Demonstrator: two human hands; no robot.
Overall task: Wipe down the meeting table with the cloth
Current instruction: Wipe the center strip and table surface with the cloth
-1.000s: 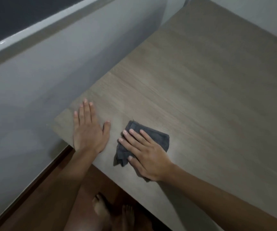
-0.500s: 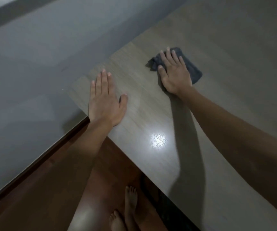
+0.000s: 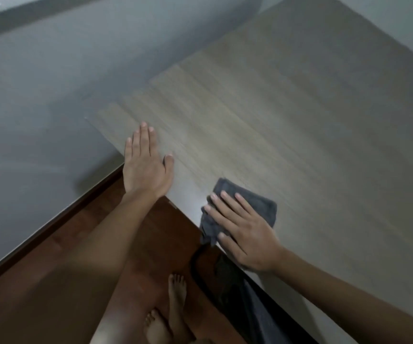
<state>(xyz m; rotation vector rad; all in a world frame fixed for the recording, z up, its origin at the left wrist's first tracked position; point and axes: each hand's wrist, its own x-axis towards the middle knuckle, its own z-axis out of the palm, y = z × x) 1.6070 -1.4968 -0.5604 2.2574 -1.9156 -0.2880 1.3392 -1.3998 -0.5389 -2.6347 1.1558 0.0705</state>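
Cloth half hidden under flat right hand at table edge; left hand flat

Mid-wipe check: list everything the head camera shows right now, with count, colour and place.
cloth: one, dark grey, crumpled at the table's near edge, one corner hanging over it.
table: one, light wood grain, filling the right and centre, its corner against the wall.
wall: one, grey, left of the table.
floor: reddish-brown wood, lower left.
left hand: one, flat on the table by its corner, fingers straight.
right hand: one, pressing flat on the cloth, fingers spread.
bare feet: two, on the floor below the table edge.
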